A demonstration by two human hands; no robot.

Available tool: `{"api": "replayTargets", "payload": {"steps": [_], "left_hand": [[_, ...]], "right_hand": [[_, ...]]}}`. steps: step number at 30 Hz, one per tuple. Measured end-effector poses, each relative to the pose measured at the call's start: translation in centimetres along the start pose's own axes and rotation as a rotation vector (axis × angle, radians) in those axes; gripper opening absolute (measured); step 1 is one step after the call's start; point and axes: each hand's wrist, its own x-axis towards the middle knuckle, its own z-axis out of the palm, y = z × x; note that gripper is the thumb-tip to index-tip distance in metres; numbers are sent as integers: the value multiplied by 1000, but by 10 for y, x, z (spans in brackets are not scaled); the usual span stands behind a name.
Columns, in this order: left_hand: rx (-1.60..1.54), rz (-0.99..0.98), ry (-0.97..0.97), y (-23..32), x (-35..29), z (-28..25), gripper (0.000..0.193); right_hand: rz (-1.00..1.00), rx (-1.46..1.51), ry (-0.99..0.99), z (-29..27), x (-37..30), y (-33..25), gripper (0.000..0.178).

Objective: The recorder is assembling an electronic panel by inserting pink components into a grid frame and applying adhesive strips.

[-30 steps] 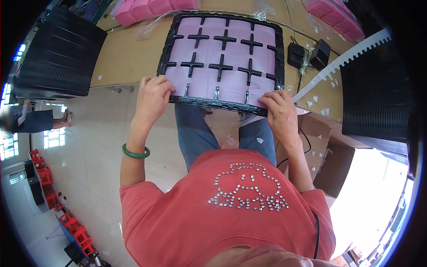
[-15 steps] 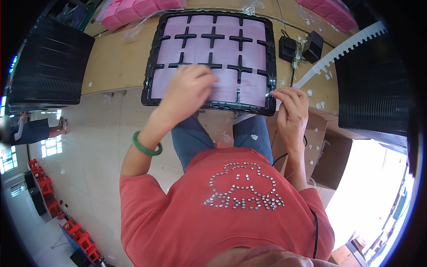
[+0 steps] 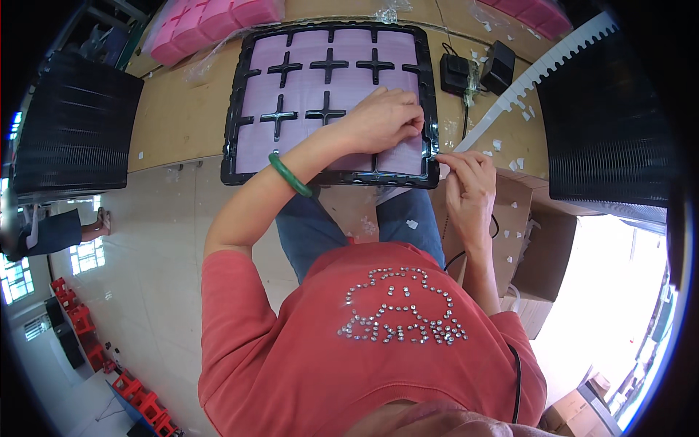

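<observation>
A black plastic tray (image 3: 295,177) with raised cross-shaped dividers lies in front of me, lined with pale pink sheets (image 3: 266,156). My left hand (image 3: 389,120) is above the tray's right part, its fingers curled together and pointing right. Whatever they hold, if anything, is hidden. A green bangle (image 3: 290,175) is on that wrist, and the forearm crosses the tray's near edge. My right hand (image 3: 472,182) pinches the tray's rim near its right front corner with thumb and forefinger. A white strip with a toothed edge (image 3: 520,87) reaches down toward these fingers.
Black ribbed stacks stand left (image 3: 76,120) and right (image 3: 604,127) of the cardboard-covered table (image 3: 178,120). Black power adapters (image 3: 456,73) sit right of the tray, among white paper scraps. Pink packs (image 3: 211,25) lie at the back. An open cardboard box (image 3: 542,255) is below right.
My left hand has moved right across the tray, from its middle to its right side. My right hand stays at the rim. The whole view has shifted slightly.
</observation>
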Motion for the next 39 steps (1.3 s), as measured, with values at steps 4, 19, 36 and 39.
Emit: {"api": "replayTargets", "payload": {"steps": [4,19,36,39], "left_hand": [[-221,-14,57,-5,-7,-13,10],[42,93,141,-3,-21,-4,22],[141,115,95,21,-31,10,24],[52,110,31,31,-37,9,22]], "right_hand": [[95,78,9,10,10,-10,14],[271,161,-67,33,23,-8,20],[82,-131,52,21,26,-14,10],[-18,-112,101,31,28,-7,11]]}}
